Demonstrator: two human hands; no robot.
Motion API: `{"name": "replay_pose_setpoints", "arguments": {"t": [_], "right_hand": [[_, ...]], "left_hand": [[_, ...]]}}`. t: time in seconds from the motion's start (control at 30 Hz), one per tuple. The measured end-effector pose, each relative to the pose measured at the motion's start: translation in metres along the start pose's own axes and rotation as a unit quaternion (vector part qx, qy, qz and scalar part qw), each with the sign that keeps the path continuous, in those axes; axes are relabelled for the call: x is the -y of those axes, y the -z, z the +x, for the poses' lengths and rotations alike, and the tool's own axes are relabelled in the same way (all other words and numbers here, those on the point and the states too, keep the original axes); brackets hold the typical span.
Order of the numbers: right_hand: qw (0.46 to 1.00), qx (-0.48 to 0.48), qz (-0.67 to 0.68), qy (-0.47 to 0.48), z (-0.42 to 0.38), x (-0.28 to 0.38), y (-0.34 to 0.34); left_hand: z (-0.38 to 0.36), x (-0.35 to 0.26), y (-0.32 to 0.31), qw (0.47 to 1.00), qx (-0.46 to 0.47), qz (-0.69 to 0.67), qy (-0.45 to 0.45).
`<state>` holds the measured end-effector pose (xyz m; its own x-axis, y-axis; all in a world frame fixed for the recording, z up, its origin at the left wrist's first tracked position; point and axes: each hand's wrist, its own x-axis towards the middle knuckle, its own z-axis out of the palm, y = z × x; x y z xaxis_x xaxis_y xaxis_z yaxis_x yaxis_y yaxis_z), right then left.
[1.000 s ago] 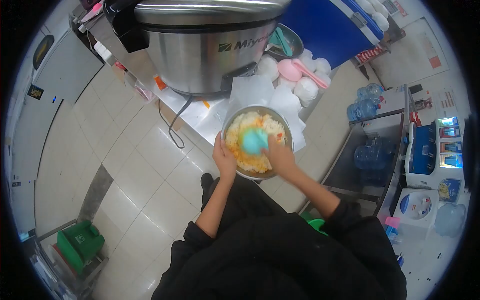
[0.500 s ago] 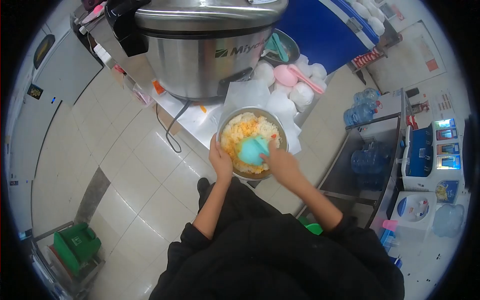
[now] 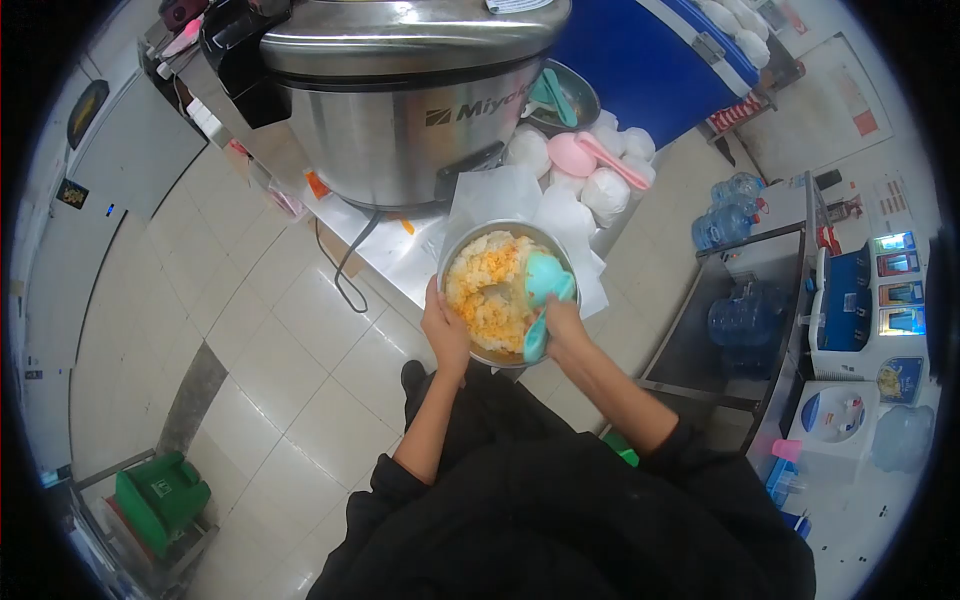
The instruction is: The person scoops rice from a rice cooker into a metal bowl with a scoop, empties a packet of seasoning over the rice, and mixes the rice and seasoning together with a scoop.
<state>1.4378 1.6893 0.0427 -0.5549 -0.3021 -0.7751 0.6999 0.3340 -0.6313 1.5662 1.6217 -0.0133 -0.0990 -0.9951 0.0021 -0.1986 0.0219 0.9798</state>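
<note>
A round metal bowl (image 3: 447, 262) holds rice (image 3: 492, 290), white with orange-yellow patches. My left hand (image 3: 446, 328) is closed on the bowl's left rim, fingers at the outer wall. In my right hand (image 3: 566, 325), at the right side of the bowl, is a turquoise rice paddle (image 3: 546, 276). Its broad blade lies on the rice near the right rim, and its handle end shows below my fingers. A bare hollow shows in the middle of the rice. White paper (image 3: 490, 196) lies behind the bowl on the metal table.
A large steel rice cooker (image 3: 400, 130) stands behind the bowl. To its right are several white wrapped bundles (image 3: 606, 195), a pink paddle (image 3: 600, 160) and a pan (image 3: 590, 105). A blue cool box (image 3: 640, 60) sits behind. A cable (image 3: 345, 265) hangs off the table edge.
My right hand has moved the paddle from the middle of the rice to the bowl's right side and turned it. The view has shifted slightly; my left hand stays on the bowl.
</note>
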Motion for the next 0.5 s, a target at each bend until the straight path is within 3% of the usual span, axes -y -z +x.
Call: {"name": "replay_pose_setpoints", "arguments": {"t": [0.07, 0.13, 0.17, 0.23, 0.27, 0.3, 0.33, 0.37, 0.4, 0.5], "right_hand": [[1.0, -0.012, 0.01, -0.023, 0.022, 0.011, -0.001], [0.971, 0.11, -0.211, 0.026, 0.033, 0.028, 0.008], [0.97, 0.113, -0.214, 0.026, 0.033, 0.039, 0.004], [0.828, 0.136, -0.516, 0.171, 0.028, 0.059, -0.007], [0.787, 0.146, -0.562, 0.207, 0.035, 0.059, -0.007], [0.788, 0.148, -0.561, 0.208, 0.042, 0.049, -0.004], [0.704, 0.137, -0.604, 0.347, 0.048, 0.036, 0.0], [0.601, 0.122, -0.631, 0.476, 0.048, 0.024, 0.006], [0.601, 0.123, -0.631, 0.475, 0.028, 0.02, 0.008], [0.565, 0.107, -0.707, 0.412, -0.026, 0.008, 0.026]], "left_hand": [[0.001, 0.003, 0.0, 1.0, 0.007, -0.007, 0.006], [0.003, 0.003, 0.001, 1.0, 0.011, -0.014, 0.013], [0.004, 0.002, 0.002, 1.0, 0.018, -0.011, 0.009], [0.005, 0.002, 0.004, 1.0, 0.022, -0.005, 0.005], [0.007, 0.004, 0.004, 0.999, 0.033, -0.014, 0.004], [0.008, 0.007, 0.003, 0.999, 0.044, -0.023, 0.003], [0.01, 0.009, 0.001, 0.999, 0.043, -0.022, 0.001], [0.011, 0.015, -0.003, 0.992, 0.043, -0.109, 0.034], [0.01, 0.016, -0.005, 0.977, 0.043, -0.195, 0.068], [0.006, 0.015, -0.005, 0.964, 0.05, -0.243, 0.094]]}}
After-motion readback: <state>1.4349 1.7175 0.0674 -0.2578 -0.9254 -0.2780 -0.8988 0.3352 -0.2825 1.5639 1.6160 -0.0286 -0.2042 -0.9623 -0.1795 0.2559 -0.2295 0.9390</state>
